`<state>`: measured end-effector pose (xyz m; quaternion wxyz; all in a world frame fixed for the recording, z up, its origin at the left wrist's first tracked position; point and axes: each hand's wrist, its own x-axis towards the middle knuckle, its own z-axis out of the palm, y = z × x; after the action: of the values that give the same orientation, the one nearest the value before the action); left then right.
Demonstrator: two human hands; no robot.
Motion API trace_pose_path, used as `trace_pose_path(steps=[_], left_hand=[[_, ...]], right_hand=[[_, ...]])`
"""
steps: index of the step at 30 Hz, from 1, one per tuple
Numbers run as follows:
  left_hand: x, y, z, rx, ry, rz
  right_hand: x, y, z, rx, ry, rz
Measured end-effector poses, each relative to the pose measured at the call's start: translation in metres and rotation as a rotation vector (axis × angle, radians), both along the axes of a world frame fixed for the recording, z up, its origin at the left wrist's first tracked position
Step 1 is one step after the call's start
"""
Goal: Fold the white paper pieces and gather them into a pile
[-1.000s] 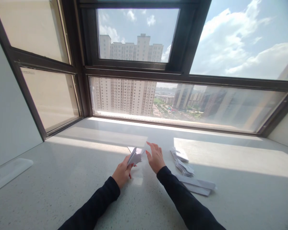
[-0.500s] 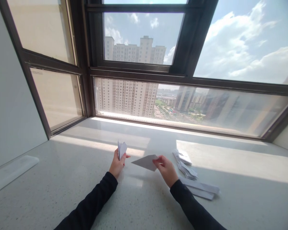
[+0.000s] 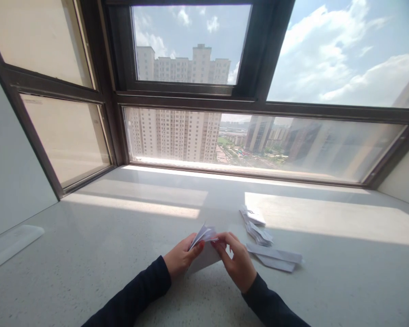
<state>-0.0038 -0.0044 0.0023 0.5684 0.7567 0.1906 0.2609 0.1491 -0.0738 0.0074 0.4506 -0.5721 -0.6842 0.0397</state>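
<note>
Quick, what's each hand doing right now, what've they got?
Left hand: closed, holding folded white papers.
Right hand: closed, fingertips pinching paper at their edge; exactly which piece, I can't tell.

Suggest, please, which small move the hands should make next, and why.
Perhaps the right hand should line the shaded sheet up with the folded papers in the left hand: the right hand's fingers are at the sheet's upper edge, and the sheet sticks out below the folded papers.
</note>
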Motion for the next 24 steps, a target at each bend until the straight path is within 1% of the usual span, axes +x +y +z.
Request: trace_pose_path(steps=[3, 8, 10, 13, 15, 17, 21, 22, 24], left_hand=[[0.0, -0.001, -0.001, -0.083, 0.013, -0.087], [0.001, -0.005, -0.009, -0.24, 0.082, -0.157], [0.001, -0.004, -0.009, -0.274, 0.107, -0.128], [-0.001, 0.001, -0.007, -0.27, 0.069, 0.014], [-0.003, 0.004, -0.002, -0.28, 0.04, 0.062], [-0.005, 0.004, 0.002, -0.296, 0.043, 0.01], [-0.008, -0.003, 0.007, -0.278, 0.097, -0.179], [-0.008, -0.005, 0.007, -0.281, 0.115, -0.199], [-0.008, -0.007, 0.006, -0.321, 0.138, -0.193]], right_hand=[[0.001, -0.002, 0.0, 0.017, 0.016, -0.022], [-0.006, -0.004, 0.002, 0.083, -0.062, 0.012], [-0.008, -0.004, 0.002, 0.1, -0.02, 0.009], [-0.005, -0.001, 0.0, 0.077, 0.169, -0.066], [-0.002, 0.0, -0.002, 0.045, 0.267, -0.099], [0.001, 0.001, -0.003, 0.005, 0.297, -0.067], [0.0, 0.001, -0.003, -0.164, 0.284, 0.116], [-0.001, 0.001, -0.002, -0.206, 0.282, 0.135], [-0.002, 0.002, -0.001, -0.254, 0.287, 0.127]])
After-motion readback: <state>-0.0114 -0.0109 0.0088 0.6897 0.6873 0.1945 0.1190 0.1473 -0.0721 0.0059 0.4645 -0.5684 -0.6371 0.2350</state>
